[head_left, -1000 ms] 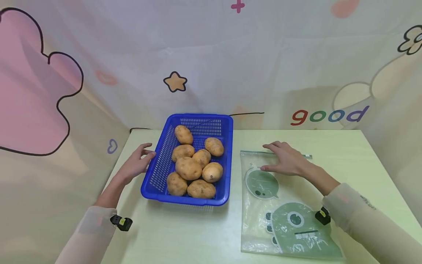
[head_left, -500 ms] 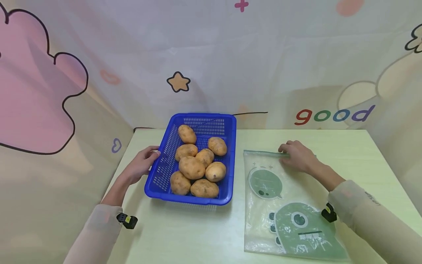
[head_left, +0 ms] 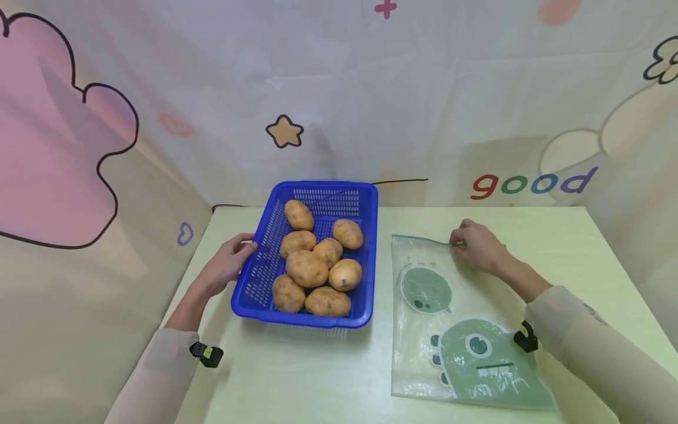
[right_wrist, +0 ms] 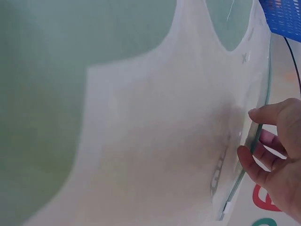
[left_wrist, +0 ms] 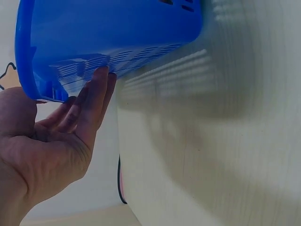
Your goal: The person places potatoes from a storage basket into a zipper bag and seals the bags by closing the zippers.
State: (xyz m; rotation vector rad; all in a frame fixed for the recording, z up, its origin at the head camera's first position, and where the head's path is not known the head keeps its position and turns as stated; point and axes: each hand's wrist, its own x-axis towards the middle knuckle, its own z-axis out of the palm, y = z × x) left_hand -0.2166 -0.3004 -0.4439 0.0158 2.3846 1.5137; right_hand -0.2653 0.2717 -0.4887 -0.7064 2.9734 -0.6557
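My left hand (head_left: 225, 266) holds the left rim of a blue plastic basket (head_left: 299, 318). In the left wrist view its thumb hooks over the rim, while the fingers of that hand (left_wrist: 56, 150) lie against the slatted outer wall of the basket (left_wrist: 117, 23). Several potatoes (head_left: 307, 268) sit inside. On the right, a translucent zip bag (head_left: 415, 353) with a green cartoon print lies flat. Its top edge is pinched by my right hand (head_left: 478, 247). Up close, that hand (right_wrist: 282, 157) has thumb and fingers on either side of the zip strip of the bag (right_wrist: 188, 108).
Pale tabletop (head_left: 296, 371) runs between the basket and the bag and in front of them. A printed cloth (head_left: 339, 118) hangs behind the table and down both sides. The basket stands near the table's back edge.
My left hand has come from beside the basket to grip its rim. The right hand has moved right along the bag's top and pinched it; the zip edge has risen slightly and shifted back.
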